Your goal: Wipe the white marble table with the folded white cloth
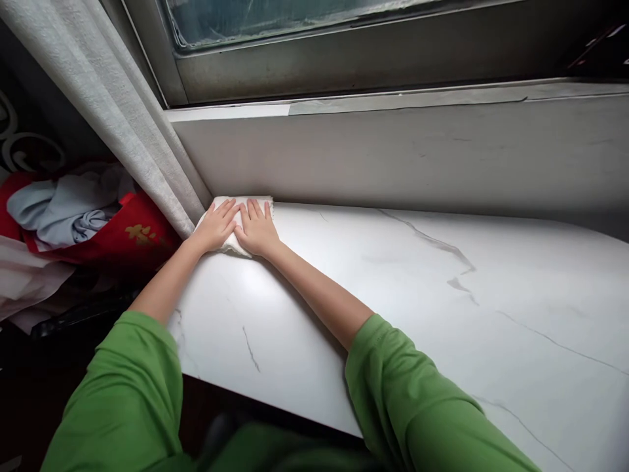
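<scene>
- Bottom edge of frame: green sleeves, left sleeve (132,387) at lower left, right sleeve (422,393) at lower right. Both end near the elbows; bare forearms reach up toward left of centre.
- White surface (417,295) with grey marble-like veining, running from left of centre out to the right edge. Near edge slants down toward bottom centre.
- Left hand (217,226), left of centre: palm down on cloth, fingers extended and slightly parted, pointing up and to the right. Flat, not curled round anything.
- Right hand (257,228), just beside it: palm down on same cloth, fingers straight and a little spread, pointing up-frame. Nothing gripped.
- White cloth (232,244) under both hands, at the far left corner of the veined surface; looks folded, edges showing above and below the hands.
- Left of frame, mid-height: red bag (105,259) with gold marking; grey-blue fabric (69,203) bunched in its mouth. Pale sheer fabric (29,275) beside it, at left edge.
- Pale curtain (111,98) slanting from upper left down to near the cloth.
- Grey wall panel (393,151) behind the veined surface, topped by a narrow pale ledge (344,103).
- Top of frame: window frame (344,59), greyish and dull; bluish glass (295,16) above, smudged along lower edge.
</scene>
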The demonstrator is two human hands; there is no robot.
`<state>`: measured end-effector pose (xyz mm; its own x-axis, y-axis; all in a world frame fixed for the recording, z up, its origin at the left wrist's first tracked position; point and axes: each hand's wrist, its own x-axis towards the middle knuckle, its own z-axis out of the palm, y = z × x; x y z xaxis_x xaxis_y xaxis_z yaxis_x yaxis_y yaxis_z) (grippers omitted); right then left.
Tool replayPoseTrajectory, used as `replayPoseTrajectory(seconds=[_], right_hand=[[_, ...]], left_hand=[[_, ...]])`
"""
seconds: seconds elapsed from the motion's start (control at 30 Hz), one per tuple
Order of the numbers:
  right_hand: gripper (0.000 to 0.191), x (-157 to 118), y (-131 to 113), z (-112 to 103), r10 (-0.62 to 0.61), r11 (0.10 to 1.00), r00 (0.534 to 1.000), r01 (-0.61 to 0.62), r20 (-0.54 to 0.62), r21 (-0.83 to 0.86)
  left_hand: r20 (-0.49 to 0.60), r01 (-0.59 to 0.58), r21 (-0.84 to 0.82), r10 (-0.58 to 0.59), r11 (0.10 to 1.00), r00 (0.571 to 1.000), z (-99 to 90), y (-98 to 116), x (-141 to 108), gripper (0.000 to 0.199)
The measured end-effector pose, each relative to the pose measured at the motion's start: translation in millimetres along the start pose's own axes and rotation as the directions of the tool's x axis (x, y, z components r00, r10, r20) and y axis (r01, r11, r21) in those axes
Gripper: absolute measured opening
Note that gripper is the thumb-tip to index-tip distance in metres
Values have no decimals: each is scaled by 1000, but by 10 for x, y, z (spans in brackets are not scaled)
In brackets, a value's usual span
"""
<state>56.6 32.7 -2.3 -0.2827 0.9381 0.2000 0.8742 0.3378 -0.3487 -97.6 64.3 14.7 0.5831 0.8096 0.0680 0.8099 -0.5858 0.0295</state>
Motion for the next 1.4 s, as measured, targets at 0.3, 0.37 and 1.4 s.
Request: replayPoseTrajectory(seconds=[0.3,0.37,1.4], right_hand=[[69,-1389,-595,-166,-169,976,980,152,105,157],[77,-1726,-665,-270,-241,949,954,193,179,250],[54,-1545,722,-591,13,999,999,-15,-35,-39]], left_hand=[[-19,-72,-36,72,997,997,-136,663,-1478,55],[-15,-108,-47,107,993,994,-184,850,-1776,54],[-48,141,-6,-141,990,989,66,1973,-369,53]])
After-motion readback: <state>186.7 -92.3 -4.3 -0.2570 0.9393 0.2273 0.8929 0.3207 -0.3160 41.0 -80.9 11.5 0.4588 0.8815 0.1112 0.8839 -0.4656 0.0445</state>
